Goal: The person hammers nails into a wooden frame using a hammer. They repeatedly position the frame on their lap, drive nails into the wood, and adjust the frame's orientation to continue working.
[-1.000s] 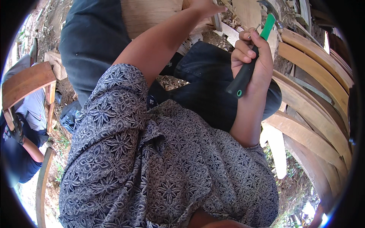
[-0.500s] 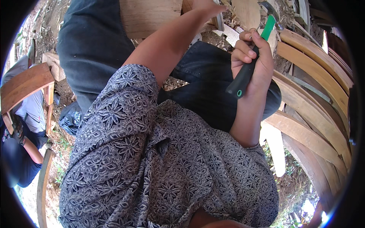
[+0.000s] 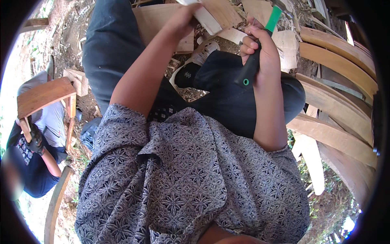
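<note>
The tool handle [image 3: 252, 61] in the right hand [image 3: 260, 49] looks like matt black rubber at the grip with a glossy green plastic part above it. The block [image 3: 207, 18] held by the left hand [image 3: 185, 18] is pale raw wood, sawn and unfinished. The curved slats [image 3: 337, 53] on the right are bare wood too, a bit rough and dusty. The shirt [image 3: 191, 183] is soft patterned cloth, trousers [image 3: 109, 44] plain matt dark fabric

- I sit in an outdoor woodworking yard, on bare soil.
- Curved wooden boards [image 3: 341, 53] are stacked at my right.
- Wood offcuts [image 3: 284, 44] and shavings lie around my feet.
</note>
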A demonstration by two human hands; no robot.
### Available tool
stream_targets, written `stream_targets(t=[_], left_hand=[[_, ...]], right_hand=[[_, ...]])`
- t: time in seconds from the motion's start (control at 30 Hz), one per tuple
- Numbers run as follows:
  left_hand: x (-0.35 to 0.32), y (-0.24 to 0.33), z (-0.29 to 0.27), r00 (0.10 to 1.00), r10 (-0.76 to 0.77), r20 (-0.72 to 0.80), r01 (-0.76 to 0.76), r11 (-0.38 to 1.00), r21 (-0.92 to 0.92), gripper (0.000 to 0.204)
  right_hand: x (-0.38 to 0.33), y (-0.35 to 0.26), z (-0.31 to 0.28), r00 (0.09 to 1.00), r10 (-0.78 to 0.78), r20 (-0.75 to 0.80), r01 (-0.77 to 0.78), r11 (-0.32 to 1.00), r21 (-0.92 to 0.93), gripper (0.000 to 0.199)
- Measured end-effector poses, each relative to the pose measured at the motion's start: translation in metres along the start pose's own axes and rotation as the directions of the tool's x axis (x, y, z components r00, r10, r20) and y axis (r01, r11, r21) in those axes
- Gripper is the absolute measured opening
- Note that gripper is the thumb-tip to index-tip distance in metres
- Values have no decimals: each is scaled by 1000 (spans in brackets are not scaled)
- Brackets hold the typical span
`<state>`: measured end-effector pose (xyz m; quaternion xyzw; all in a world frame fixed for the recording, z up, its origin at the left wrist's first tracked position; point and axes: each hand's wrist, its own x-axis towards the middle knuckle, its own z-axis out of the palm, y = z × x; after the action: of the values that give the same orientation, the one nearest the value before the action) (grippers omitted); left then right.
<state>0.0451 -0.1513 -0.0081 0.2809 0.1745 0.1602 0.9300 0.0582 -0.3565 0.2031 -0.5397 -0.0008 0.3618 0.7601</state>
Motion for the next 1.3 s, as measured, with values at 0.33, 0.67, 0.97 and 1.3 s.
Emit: stream_targets(t=[0.33, 0.67, 0.97, 1.3], left_hand=[[-98, 108, -24, 992, -21, -128, 47, 977, 209, 55], [-103, 100, -39, 971, 63, -229, -3, 967, 254, 51], [-103, 88, -52, 988, 94, -119, -52, 949, 310, 62], [-103, 82, -60, 976, 141, -168, -45, 878, 476, 44]], right_hand=[[-12, 16, 18, 994, -84, 77, 107, 912, -395, 50], [-22, 51, 42, 977, -19, 213, 154, 751, -641, 34], [-11, 79, 60, 940, 28, 340, 286, 476, -832, 24], [20, 92, 86, 820, -36, 571, 572, 87, -816, 26]])
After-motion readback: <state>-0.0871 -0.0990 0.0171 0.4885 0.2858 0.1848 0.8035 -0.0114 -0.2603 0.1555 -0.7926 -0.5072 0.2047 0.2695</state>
